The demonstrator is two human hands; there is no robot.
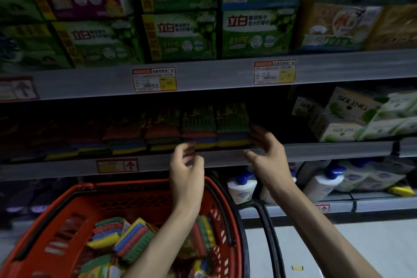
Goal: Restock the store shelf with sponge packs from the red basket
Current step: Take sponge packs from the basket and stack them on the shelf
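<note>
standing upright at the row's right end on the shelf (316, 149), the end sponge pack (233, 119) is nearest the right hand (268, 156), whose open fingers touch its side; the left hand (186, 167) curls below, grip unclear; the red basket (126, 184) sits beneath.
</note>
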